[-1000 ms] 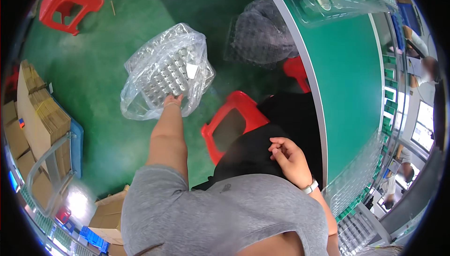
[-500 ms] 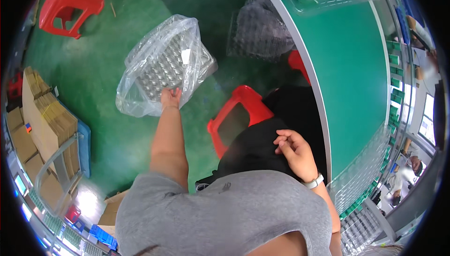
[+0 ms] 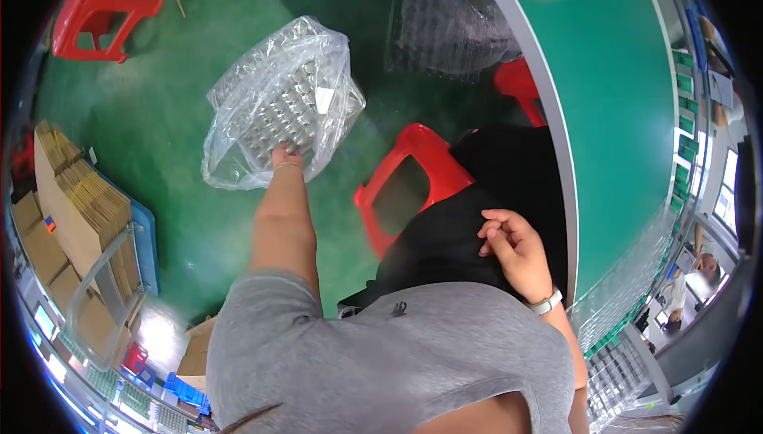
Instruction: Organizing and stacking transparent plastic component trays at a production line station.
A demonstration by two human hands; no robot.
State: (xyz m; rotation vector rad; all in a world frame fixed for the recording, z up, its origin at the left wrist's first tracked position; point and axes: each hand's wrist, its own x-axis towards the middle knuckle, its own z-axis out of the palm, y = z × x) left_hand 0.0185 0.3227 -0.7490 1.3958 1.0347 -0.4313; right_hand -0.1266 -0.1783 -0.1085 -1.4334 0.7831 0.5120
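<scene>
Your left hand (image 3: 286,156) grips the bagged tray (image 3: 282,104) from below, fingers pinching its near edge, its length running up-right over the floor (image 3: 135,124), while your right hand (image 3: 513,247) rests loosely curled, farther off.

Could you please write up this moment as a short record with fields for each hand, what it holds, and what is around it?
Left hand: left hand grips the lower edge of a clear plastic bag holding a tray of small round parts, lifted above the green floor.
Right hand: right hand holds nothing, fingers loosely curled, resting over the dark-clothed lap.
Seat: red stool under the person.
Right side: green workbench.
Left side: stacked cardboard; a second red stool.
</scene>
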